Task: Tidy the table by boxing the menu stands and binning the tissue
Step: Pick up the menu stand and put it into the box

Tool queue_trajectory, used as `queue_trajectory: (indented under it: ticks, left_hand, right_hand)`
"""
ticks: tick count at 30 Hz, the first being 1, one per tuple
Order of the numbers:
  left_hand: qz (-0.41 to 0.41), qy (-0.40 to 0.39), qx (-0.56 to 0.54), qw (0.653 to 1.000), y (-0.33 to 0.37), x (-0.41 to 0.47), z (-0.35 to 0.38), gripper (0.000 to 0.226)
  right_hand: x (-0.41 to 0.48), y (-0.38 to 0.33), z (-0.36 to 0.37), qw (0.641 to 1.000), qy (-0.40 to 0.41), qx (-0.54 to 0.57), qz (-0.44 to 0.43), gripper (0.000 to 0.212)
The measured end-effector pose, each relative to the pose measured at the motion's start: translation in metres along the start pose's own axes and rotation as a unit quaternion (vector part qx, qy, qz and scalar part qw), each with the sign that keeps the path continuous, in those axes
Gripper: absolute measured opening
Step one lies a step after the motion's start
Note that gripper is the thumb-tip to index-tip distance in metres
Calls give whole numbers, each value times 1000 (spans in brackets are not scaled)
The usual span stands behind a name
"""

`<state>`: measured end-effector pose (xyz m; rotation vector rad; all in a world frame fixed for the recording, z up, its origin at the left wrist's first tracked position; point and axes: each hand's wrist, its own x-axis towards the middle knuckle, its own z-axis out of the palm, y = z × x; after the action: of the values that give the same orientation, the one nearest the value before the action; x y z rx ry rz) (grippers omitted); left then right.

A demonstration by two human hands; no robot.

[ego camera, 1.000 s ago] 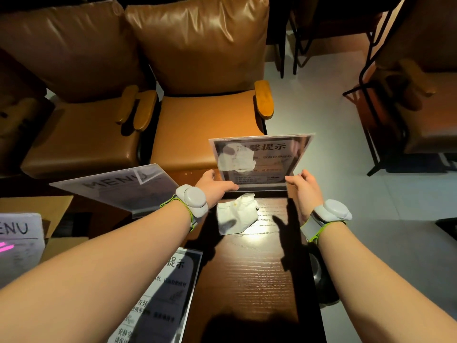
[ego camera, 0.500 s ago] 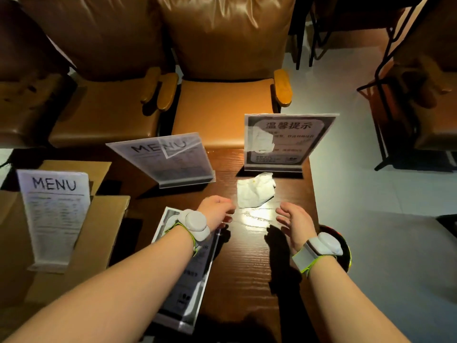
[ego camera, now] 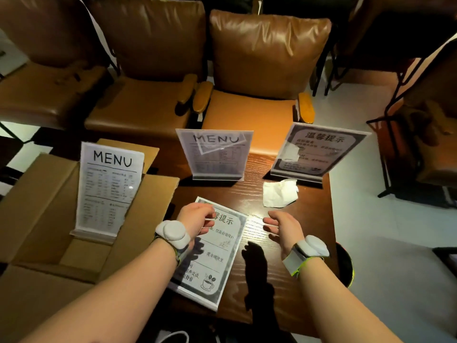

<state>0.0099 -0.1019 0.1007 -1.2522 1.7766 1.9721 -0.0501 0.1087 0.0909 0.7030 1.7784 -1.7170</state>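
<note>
Head view | left hand (ego camera: 195, 216) curled loosely, empty, over flat notice stand (ego camera: 210, 253) at 6 o'clock | right hand (ego camera: 284, 226) spread, empty | risk: sweeping tissue (ego camera: 279, 193) off tabletop (ego camera: 284, 280), toppling upright menu stand (ego camera: 214, 154) at 12 o'clock.

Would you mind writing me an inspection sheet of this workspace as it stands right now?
Surface: dark wooden table, glare patch near its middle.
Job's things: MENU stand and notice stand upright at the far edge; a second notice stand near the front, partly under the left hand; another MENU stand upright on the cardboard box at left; crumpled tissue by the far notice stand's base.
Clutter: nothing seen.
Grippers: left hand curled over the near notice stand, grip unclear; right hand open, empty, above the table.
Cables: nothing seen.
Surroundings: brown leather armchairs behind; bin at the table's right.
</note>
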Motion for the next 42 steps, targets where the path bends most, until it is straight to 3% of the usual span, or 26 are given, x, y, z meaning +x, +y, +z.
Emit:
queue_trajectory:
  ticks: [8,18,26,33,37,39,42]
  left_hand:
    - [-5,47,-35,998,1,-11,-30,14]
    - [25,106,8,994,32,-15,-26,15]
    - [33,100,24,994,63,7,-44,12]
    - [44,35,80,995,90,44,-61,9]
    - [58,5,101,993,104,79,-62,15]
    - [61,19,112,992,110,95,-62,8]
    - [54,39,145,987,118,124,-62,52]
  right_hand:
    - [-1,2,19,998,-25,-54,-11,12]
    - [27,-22,25,996,-61,-29,-53,11]
    - [47,-47,38,991,-100,-63,-62,7]
    - [76,-69,59,992,-64,-67,-80,6]
    - [103,-82,75,991,-28,-75,-104,24]
    - [117,-89,79,987,-27,-97,-124,38]
    - [139,-96,84,979,-14,-146,-139,56]
